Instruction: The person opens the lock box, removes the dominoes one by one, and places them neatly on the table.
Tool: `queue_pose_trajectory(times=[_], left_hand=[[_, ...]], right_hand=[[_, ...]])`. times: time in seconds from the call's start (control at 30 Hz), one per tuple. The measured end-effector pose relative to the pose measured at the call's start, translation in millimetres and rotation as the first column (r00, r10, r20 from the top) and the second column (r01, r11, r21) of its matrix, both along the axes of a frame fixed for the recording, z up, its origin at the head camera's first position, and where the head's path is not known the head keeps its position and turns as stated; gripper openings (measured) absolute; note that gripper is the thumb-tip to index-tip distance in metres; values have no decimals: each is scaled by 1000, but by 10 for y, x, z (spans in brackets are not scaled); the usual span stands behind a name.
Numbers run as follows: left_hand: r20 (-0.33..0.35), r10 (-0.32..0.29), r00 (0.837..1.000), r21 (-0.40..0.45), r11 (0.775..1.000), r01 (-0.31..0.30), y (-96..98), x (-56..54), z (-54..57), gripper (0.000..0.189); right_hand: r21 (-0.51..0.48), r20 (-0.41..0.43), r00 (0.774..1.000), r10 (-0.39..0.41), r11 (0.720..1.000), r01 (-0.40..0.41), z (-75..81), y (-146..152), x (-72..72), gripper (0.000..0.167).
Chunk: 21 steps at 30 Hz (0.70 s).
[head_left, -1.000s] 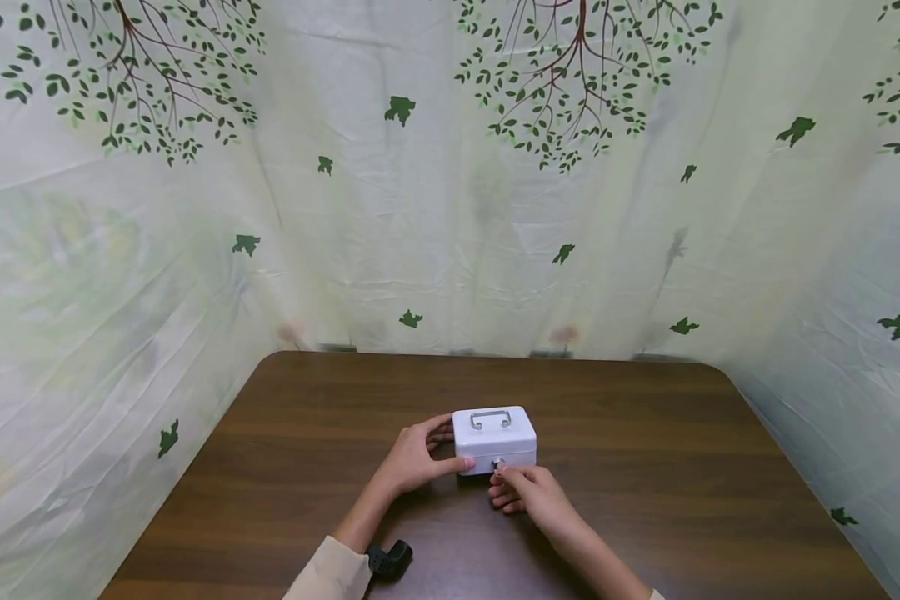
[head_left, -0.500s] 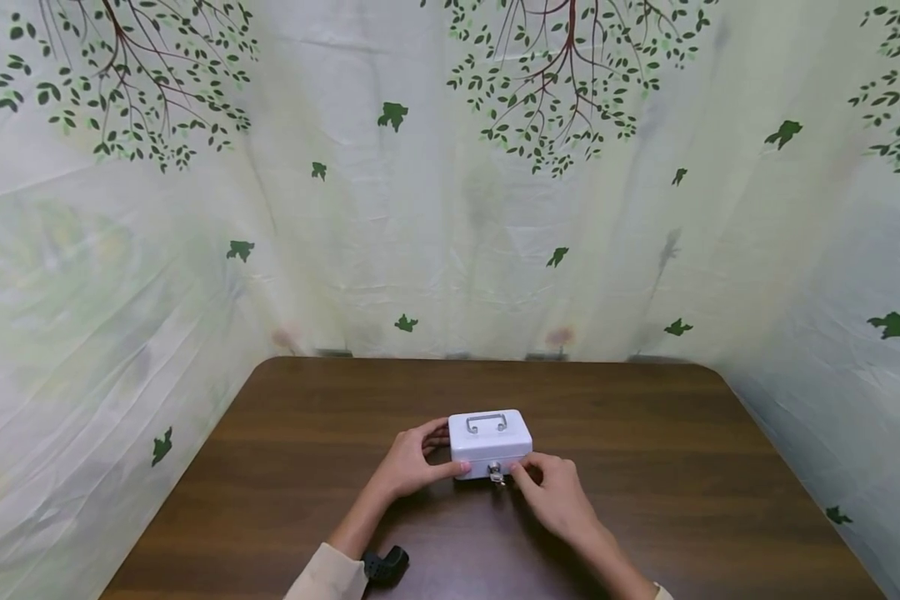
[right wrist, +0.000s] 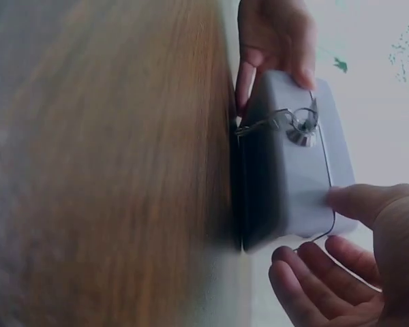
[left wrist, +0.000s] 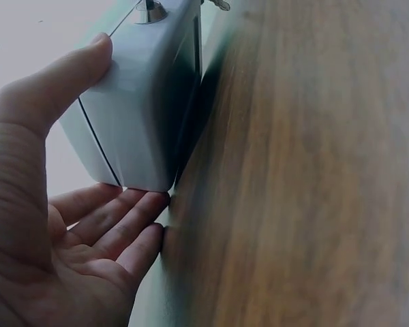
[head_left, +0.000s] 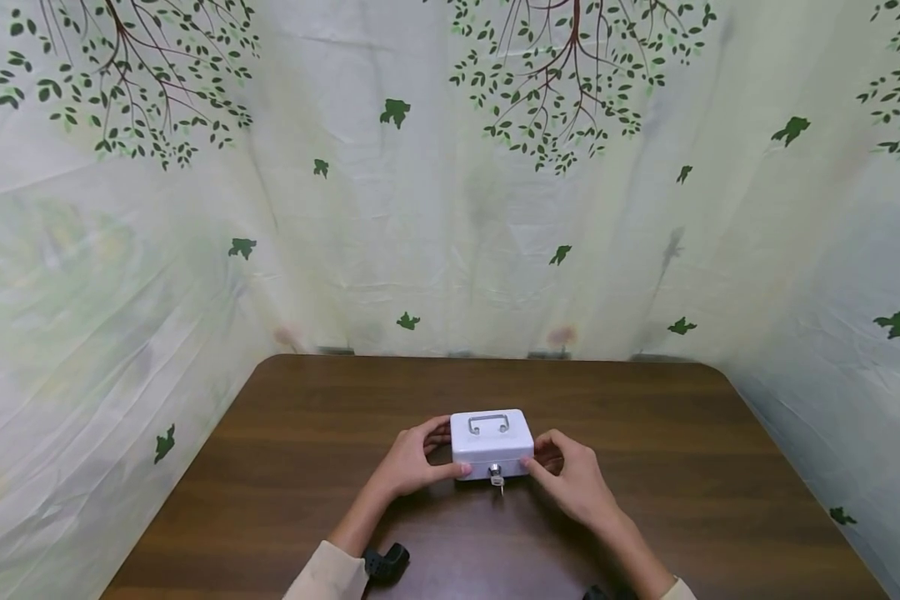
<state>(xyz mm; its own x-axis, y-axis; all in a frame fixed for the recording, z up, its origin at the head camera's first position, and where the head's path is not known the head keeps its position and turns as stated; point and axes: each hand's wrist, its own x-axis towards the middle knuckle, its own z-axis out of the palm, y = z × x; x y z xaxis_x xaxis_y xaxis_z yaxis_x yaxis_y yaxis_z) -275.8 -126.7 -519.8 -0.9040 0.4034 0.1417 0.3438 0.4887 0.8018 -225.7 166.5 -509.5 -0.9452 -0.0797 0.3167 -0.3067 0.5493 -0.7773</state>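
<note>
A left hand (head_left: pixel 414 462) and a right hand (head_left: pixel 579 479) are gripping one white box (head_left: pixel 492 440) between them

We are watching the left hand grasping the box at its near left corner: the left thumb (left wrist: pixel 82 68) is pressing the front along the lid seam, and the fingers (left wrist: pixel 133 221) are reaching along the left side. The right hand is mirroring it, the right thumb (right wrist: pixel 361 201) pressing the front at the seam and the other fingers curling by the right side; we cannot tell whether every fingertip there is touching.

Between the two thumbs, a silver lock (right wrist: pixel 301 138) is jutting from the front, and keys (head_left: pixel 497 481) on a ring are hanging from it, one of them sitting in the lock. The box is standing upright on the table (head_left: pixel 645 433), its lid closed, and above thumb level we are seeing a folding metal handle (head_left: pixel 488 417) on top.

Behind the left hand, a black device (head_left: pixel 387 564) is sitting at the wrist, next to a cream sleeve (head_left: pixel 328 575); a similar cuff (head_left: pixel 679 592) is showing behind the right hand. Past both hands, the brown tabletop is stretching to a pale curtain (head_left: pixel 450 225), which is carrying printed branches (head_left: pixel 575 50) and green leaves (head_left: pixel 395 112).
</note>
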Motion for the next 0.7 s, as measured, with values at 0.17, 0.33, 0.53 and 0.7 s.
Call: queue_pose_trajectory(times=[0.17, 0.33, 0.53, 0.7], left_hand=[[-18, -22, 1000, -5, 1000, 22, -18, -4, -5, 97], [-11, -37, 999, -12, 999, 37, -21, -7, -3, 100], [0, -52, 999, -5, 999, 52, -45, -12, -4, 104], [7, -66, 998, 7, 998, 66, -60, -18, -3, 107]], right_hand=[[-32, 38, 998, 56, 998, -54, -23, 9, -9, 26], [-49, 64, 995, 77, 996, -74, -42, 33, -16, 31], [-13, 95, 982, 163, 987, -162, -12, 95, -72, 40], [39, 130, 960, 247, 966, -254, 25, 172, -174, 51]])
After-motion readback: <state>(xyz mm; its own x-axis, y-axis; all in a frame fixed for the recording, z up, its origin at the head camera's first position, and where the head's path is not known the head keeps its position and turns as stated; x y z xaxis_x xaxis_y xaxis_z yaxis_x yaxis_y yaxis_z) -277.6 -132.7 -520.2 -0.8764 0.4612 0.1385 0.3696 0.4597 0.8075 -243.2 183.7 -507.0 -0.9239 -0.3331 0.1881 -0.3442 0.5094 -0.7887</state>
